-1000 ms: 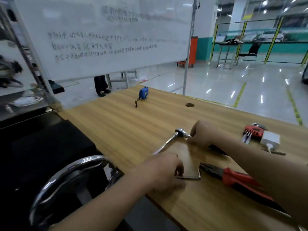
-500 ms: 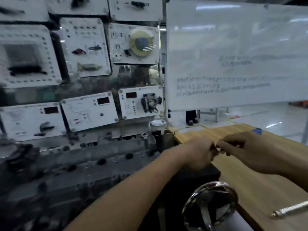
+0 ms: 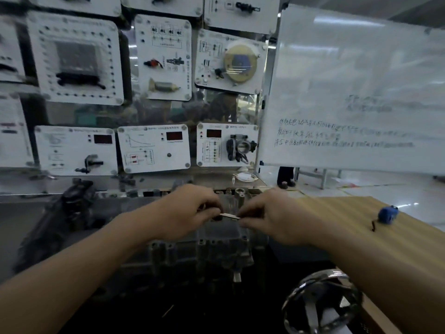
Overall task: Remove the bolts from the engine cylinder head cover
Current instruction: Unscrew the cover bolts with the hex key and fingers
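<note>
- The left hand (image 3: 190, 213) and right hand (image 3: 272, 219), close together, each pinch an end of a thin hex key (image 3: 230, 216).
- The cylinder head cover (image 3: 221, 237) lies just beneath the hands, off the counter's (image 3: 349, 225) left edge.
- The key is on no bolt yet, so the loosening probably all remains. The bolts are too blurred to count.

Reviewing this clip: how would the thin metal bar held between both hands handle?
The metal bar spans straight between the left hand and right hand, so it is probably stiff. It looks thin, so likely light. Its bare shiny surface might slip from a pinch onto the engine below.
</note>
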`<state>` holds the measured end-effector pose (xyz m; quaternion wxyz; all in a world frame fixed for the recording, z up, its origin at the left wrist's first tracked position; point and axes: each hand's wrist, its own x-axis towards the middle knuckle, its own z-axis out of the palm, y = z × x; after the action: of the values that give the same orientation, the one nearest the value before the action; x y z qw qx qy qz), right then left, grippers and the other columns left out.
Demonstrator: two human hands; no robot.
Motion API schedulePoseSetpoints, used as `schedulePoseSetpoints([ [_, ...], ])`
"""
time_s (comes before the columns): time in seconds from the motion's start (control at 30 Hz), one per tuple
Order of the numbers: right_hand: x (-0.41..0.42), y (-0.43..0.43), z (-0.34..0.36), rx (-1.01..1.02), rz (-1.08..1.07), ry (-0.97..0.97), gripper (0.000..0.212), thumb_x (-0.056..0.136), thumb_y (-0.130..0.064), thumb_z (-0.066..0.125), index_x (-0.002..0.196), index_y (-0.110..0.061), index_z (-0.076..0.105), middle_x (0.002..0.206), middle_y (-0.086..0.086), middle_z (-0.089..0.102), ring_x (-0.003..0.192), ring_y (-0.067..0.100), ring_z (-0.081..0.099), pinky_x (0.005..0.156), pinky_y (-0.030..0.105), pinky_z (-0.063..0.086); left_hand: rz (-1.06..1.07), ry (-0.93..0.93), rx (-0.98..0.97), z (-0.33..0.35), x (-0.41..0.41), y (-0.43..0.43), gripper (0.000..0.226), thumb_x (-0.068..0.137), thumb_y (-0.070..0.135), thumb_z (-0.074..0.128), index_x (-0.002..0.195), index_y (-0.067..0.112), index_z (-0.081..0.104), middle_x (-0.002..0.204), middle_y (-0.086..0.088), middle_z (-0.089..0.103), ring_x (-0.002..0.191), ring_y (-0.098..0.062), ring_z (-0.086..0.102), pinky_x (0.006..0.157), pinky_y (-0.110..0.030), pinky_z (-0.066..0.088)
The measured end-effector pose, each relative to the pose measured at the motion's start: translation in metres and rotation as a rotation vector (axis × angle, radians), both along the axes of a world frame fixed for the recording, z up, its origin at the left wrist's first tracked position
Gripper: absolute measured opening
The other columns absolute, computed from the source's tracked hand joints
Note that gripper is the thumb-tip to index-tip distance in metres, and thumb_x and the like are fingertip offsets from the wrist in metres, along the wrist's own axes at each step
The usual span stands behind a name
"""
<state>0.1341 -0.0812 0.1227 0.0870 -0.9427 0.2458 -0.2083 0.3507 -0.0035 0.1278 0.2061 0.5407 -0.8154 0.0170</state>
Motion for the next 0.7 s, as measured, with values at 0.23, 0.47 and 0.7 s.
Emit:
schedulePoseSetpoints([
  [0.23, 0.0, 0.007, -0.007, -0.081, -0.053, 0.026, 0.011, 0.09, -0.026, 0.069, 0.095, -0.02, 0.077, 0.08, -0.015, 0.07, 0.065, -0.011, 0.056, 0.062, 0.003, 0.037, -0.057, 0.094, -0.038, -0.018, 0.003, -0.004, 0.018, 0.099, 0.022, 0.056, 0.109, 0.02, 0.071, 0.089, 0.029, 0.055, 0.092, 0.014, 0.051, 0.076, -0.004, 0.039],
  [0.47, -0.005, 0.015, -0.013, -0.204, -0.11, 0.04, 0.013, 0.093, -0.028, 0.066, 0.093, -0.021, 0.076, 0.081, -0.005, 0.073, 0.066, -0.027, 0.047, 0.061, -0.005, 0.032, -0.057, 0.081, -0.034, -0.026, 0.001, -0.012, 0.019, 0.099, 0.023, 0.055, 0.11, 0.021, 0.071, 0.091, 0.026, 0.053, 0.091, 0.011, 0.052, 0.077, -0.007, 0.038],
  [0.7, -0.002, 0.01, -0.029, -0.148, -0.121, -0.017, 0.019, 0.097, -0.03, 0.058, 0.091, -0.017, 0.071, 0.079, -0.002, 0.07, 0.069, 0.009, 0.059, 0.068, 0.029, 0.05, -0.07, 0.099, -0.062, -0.028, 0.005, -0.019, 0.018, 0.098, 0.022, 0.057, 0.108, 0.021, 0.072, 0.091, 0.028, 0.054, 0.093, 0.014, 0.051, 0.076, -0.003, 0.037],
])
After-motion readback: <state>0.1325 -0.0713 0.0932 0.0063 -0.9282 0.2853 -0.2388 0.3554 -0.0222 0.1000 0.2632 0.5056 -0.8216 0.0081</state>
